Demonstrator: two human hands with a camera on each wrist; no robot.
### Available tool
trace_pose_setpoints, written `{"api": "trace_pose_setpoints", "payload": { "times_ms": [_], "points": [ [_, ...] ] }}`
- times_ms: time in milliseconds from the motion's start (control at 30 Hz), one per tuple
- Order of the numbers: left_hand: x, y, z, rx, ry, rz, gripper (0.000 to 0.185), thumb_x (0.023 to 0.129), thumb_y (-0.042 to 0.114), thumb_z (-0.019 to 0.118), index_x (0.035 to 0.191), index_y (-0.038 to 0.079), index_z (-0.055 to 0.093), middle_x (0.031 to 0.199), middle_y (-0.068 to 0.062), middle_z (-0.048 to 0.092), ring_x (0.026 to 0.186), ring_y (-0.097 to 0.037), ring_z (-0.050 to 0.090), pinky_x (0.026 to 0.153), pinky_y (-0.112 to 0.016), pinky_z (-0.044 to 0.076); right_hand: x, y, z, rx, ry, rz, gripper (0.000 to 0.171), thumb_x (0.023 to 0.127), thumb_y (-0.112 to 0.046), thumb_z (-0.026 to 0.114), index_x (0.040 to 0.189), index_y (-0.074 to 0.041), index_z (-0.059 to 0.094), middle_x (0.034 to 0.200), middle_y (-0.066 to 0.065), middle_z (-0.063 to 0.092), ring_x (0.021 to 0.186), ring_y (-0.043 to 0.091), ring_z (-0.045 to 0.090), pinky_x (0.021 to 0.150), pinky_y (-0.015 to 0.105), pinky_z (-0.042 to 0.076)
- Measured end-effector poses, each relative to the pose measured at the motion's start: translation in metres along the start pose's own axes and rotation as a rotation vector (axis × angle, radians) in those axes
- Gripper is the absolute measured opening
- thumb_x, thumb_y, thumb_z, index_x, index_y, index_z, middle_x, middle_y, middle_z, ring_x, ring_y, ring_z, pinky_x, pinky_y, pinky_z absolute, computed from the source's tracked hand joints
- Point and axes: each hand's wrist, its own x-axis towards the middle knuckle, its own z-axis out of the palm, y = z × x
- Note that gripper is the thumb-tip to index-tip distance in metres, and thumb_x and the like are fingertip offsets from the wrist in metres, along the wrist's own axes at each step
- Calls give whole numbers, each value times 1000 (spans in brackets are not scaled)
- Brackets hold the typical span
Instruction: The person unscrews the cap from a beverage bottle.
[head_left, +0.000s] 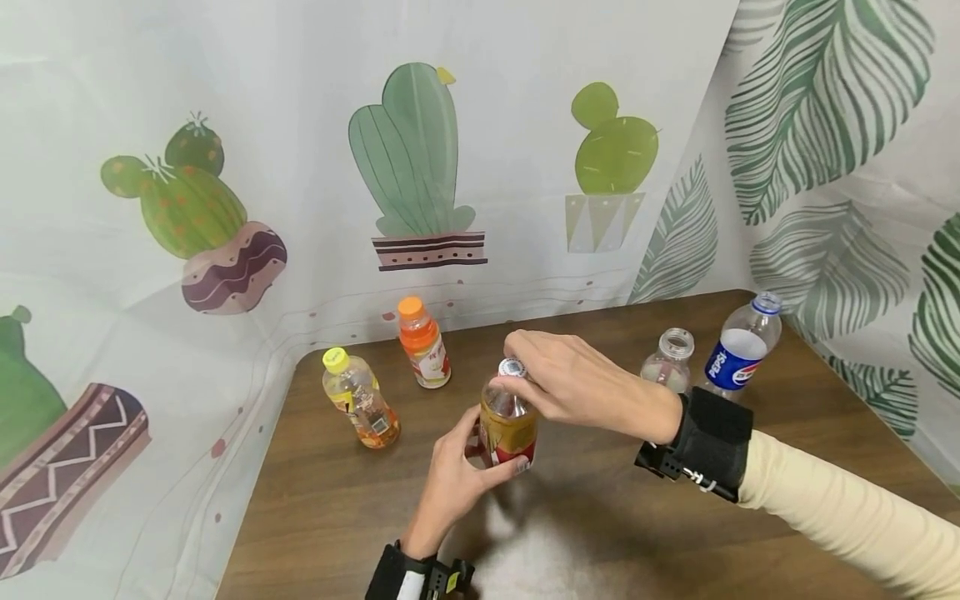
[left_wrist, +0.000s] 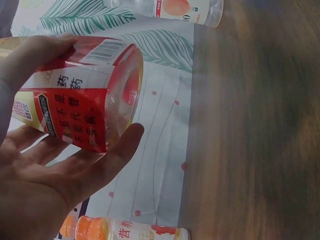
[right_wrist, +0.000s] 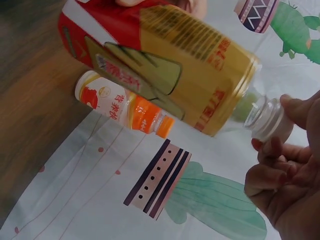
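A cactus-print curtain [head_left: 300, 167] backs the wooden worktop [head_left: 600, 517]. The left hand [head_left: 457, 483] grips the red-and-gold bottle [head_left: 508, 429] low down; above that grip, the right hand [head_left: 570, 379] pinches its cap [head_left: 512, 367]

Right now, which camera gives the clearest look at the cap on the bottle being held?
The right wrist view: the cap sits side-on, pinched by the right hand. The head view shows only its top beneath the fingers. The left wrist view shows just the bottle base, no cap.
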Motion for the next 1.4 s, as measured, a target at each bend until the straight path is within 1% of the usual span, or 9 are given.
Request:
{"api": "trace_pose_setpoints", "payload": {
  "times_ms": [133,533,667,767,900,1000,1133,1233,1400],
  "points": [
    [-1,0,-3,-24,-35,16,68,72,44,87,131,38,54,116,10,68,99,-10,66,79,-27,57,-1,1,-2,10,-19,-35,23,100,-30,59,92,-11,49,78,-4,40,68,6,38,58,19,34],
    [-3,-7,-4,-134,-197,17,68,75,35,87,134,35,53,126,8,66,112,-15,64,90,-30,56,-3,2,-7,178,-112,-141,16,100,-26,60,100,-12,52,88,-5,45,81,3,42,70,17,40],
    [-5,-12,2,-125,-152,3,66,76,35,87,132,36,54,122,7,67,110,-15,65,89,-30,56,-3,2,-8,85,-179,-86,19,99,-33,60,100,-14,54,89,-6,49,80,5,46,71,19,44],
    [-4,-15,6,-105,-109,-15,65,75,36,87,131,38,54,119,6,69,107,-15,66,87,-29,57,0,3,-13,-29,-200,-23,34,98,-43,60,107,-11,58,93,-4,59,83,9,54,76,25,50],
    [1,-15,9,-67,-61,-21,68,73,38,88,132,36,54,118,4,69,103,-14,66,85,-27,57,10,3,-31,-77,-128,96,42,95,-42,64,115,-6,61,91,0,66,81,13,60,74,32,54],
    [7,-12,10,-39,-48,-10,70,74,41,87,135,36,53,120,5,68,103,-13,66,84,-28,57,18,-1,-46,-72,-63,228,27,96,-37,64,97,-10,62,77,-3,60,66,11,55,60,30,50],
    [12,-9,10,-12,-41,12,71,74,43,86,136,37,52,121,6,67,105,-11,65,85,-29,55,21,-9,-46,-157,-111,347,39,96,-44,61,79,-11,53,63,-3,50,53,13,48,50,32,46],
    [11,-9,9,2,-20,6,70,74,43,86,135,38,52,119,8,67,102,-10,64,84,-31,55,20,-15,-34,-215,-164,339,44,95,-47,61,78,-7,53,59,-2,46,48,15,48,46,34,47],
    [4,-8,5,20,-1,-13,69,75,44,85,135,37,52,118,9,67,99,-9,64,81,-30,55,18,-19,-13,-246,-151,325,43,93,-45,65,82,-5,57,57,-2,46,48,17,52,43,33,45]
  ]
}}
